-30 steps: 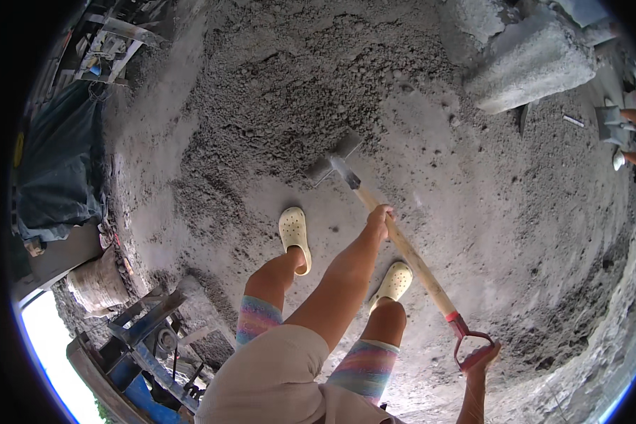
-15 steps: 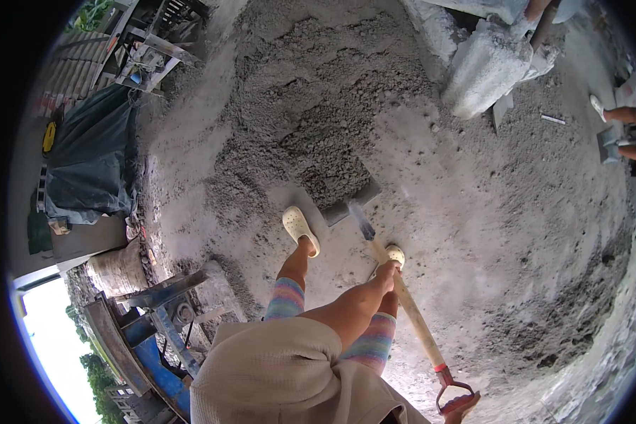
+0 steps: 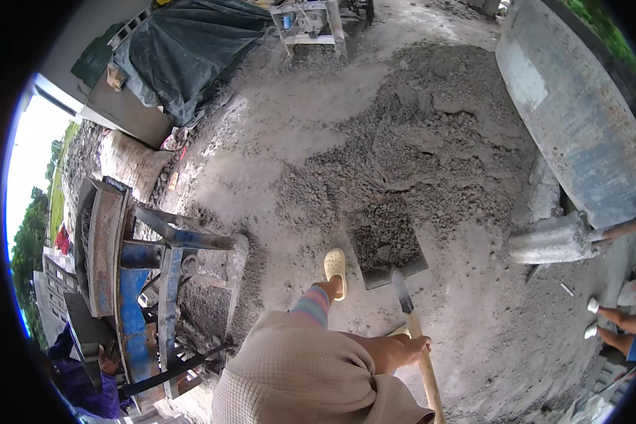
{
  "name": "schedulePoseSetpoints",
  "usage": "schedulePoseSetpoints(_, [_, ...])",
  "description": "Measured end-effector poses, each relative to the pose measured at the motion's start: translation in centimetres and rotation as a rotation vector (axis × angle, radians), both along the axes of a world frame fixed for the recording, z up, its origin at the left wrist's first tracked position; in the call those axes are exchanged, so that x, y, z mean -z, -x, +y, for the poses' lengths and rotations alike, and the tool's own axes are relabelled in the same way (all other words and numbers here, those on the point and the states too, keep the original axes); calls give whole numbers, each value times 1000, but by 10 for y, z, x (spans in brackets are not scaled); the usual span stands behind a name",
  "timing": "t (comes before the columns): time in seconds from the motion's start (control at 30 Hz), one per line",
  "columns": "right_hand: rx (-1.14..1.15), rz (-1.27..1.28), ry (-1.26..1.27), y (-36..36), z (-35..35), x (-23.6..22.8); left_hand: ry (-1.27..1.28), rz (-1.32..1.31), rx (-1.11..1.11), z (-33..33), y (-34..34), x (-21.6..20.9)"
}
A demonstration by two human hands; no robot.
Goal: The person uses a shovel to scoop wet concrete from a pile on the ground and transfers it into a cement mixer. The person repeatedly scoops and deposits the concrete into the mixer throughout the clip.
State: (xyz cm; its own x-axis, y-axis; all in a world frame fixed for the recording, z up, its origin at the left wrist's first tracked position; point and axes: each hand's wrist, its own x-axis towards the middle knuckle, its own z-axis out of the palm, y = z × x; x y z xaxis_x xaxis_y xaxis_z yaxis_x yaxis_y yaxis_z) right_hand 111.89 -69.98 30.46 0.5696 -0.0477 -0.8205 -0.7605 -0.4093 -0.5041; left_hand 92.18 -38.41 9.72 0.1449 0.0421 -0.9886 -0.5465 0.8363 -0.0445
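Observation:
My left hand is wrapped round the wooden shaft of a shovel. My right hand is out of view, and so is the top of the shaft. Ahead of my feet, the shovel's square blade lies low at the near edge of a grey, crumbly heap. Damp-looking grey mix covers most of the blade. My cream clog stands just left of the blade; the other is largely hidden behind my arm.
A rusty blue metal machine stands at left, with a purple-sleeved person's hand by it. A dark tarp and a sack lie beyond. At right are a large metal sheet, a whitish lump and another person's legs.
The view has swung right, so the machine and metal sheet show more. The shovel blade now carries more mix. My left hand keeps its grip; my right hand and the red handle have left view.

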Motion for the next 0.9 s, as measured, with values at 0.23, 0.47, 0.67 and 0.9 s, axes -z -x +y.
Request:
schedulePoseSetpoints(0.23, [-477, 203, -136, 129, 285, 143, -163, 430, -472, 176, 287, -34])
schedulePoseSetpoints(0.47, [-608, 199, -662, 375, 526, 111, -715, 655, -919, 274, 561, -223])
schedulePoseSetpoints(0.67, [-963, 163, -1479, 499, 711, -59, -1501, 321, -1172, 266, 717, -413])
schedulePoseSetpoints(0.9, [-884, -884, -2728, 591, 632, -237, -2371, -240, -1260, 104, 803, -411])
